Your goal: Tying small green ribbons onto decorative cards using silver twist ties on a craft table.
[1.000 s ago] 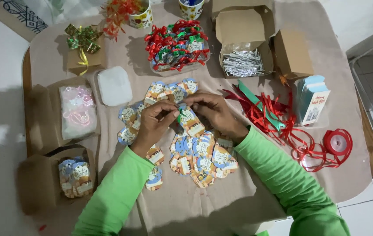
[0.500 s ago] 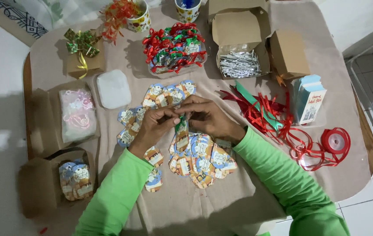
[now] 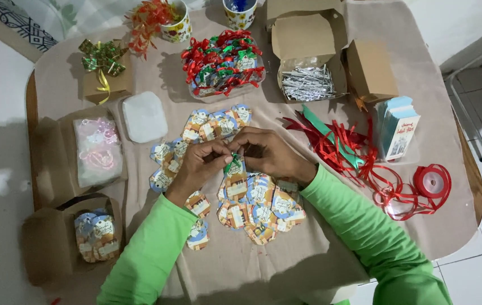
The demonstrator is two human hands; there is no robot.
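Hands pinching green ribbon on a gift tag, centre of frame.

Left hand (image 3: 198,166) and right hand (image 3: 269,152) both closed on thin green ribbon (image 3: 233,164) atop tag (image 3: 235,183); light, limp, slippery, probably best pinched near the knot. Knot itself hidden by fingertips; tag pile (image 3: 258,206) spread across desk (image 3: 421,85).

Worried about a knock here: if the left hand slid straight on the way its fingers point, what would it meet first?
Probably the right hand: the left hand points right, fingertips meeting it over the gift tag.
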